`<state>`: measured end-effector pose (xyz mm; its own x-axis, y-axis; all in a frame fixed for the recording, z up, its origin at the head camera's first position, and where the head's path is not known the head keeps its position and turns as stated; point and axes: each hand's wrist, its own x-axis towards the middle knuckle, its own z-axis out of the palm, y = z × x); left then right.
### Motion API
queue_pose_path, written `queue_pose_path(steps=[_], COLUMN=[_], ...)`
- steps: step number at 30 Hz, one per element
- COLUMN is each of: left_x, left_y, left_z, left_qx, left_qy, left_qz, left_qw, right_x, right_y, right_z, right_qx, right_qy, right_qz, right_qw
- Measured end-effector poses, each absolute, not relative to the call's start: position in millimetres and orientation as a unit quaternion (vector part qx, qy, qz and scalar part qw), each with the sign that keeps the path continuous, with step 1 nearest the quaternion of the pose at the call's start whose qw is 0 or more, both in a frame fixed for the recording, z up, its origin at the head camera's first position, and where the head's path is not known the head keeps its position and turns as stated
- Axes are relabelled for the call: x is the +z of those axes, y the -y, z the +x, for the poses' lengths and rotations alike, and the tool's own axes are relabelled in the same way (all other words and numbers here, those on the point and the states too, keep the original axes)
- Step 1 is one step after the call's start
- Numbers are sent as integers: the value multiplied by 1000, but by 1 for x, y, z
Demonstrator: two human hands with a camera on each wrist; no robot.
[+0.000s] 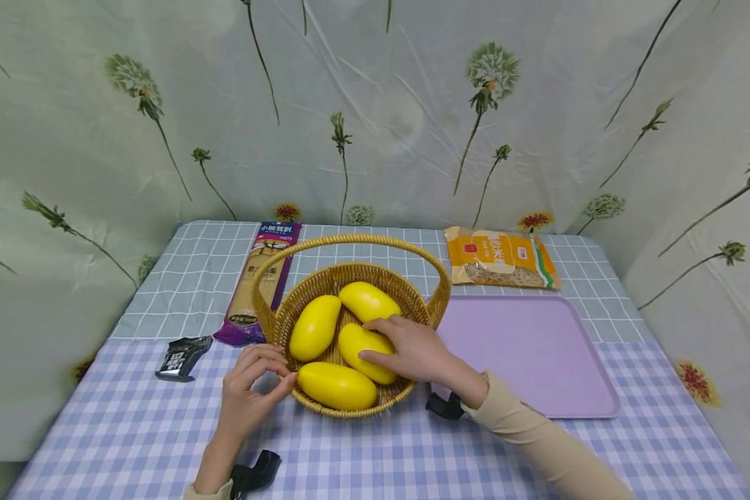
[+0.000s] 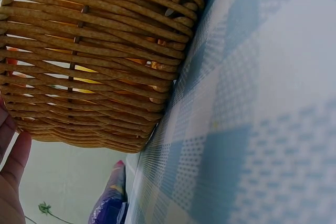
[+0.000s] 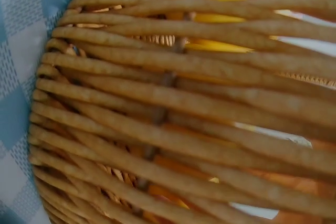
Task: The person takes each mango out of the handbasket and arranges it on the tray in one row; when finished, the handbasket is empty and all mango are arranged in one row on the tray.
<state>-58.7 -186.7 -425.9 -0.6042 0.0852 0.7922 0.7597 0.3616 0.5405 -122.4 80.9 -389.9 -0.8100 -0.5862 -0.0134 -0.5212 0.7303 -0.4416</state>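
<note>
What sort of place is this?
Probably an indoor tabletop set staged for recording: a pale, crinkled, dandelion-print fabric backdrop and a blue-and-white checked tablecloth, with a round tan wicker basket of glossy yellow mango-shaped fruits. Home or studio, unclear.

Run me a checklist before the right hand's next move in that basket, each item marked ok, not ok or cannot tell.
1. Basket upright on the checked cloth: ok.
2. Left hand at the basket's near-left rim: ok.
3. Right hand on one yellow fruit, thumb and fingers touching it: ok.
4. Grip firm enough to lift: cannot tell; the right wrist view shows mostly basket weave.
5. Fruit out of the basket: not ok; it lies inside with three others.
6. Purple tray flat, to the basket's right: ok.
</note>
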Motion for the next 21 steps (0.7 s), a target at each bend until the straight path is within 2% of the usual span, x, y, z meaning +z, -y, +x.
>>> queue_pose_path(steps=[21], left_x=[-426], left_y=[187], left_z=[-58], left_qx=[-490], left_qy=[753], left_qz=[-281], left_qw=[337], right_x=[-394], right_y=[-73], right_z=[-132], right_qx=[-233], right_qy=[-916], right_qz=[-291], right_qw=[149])
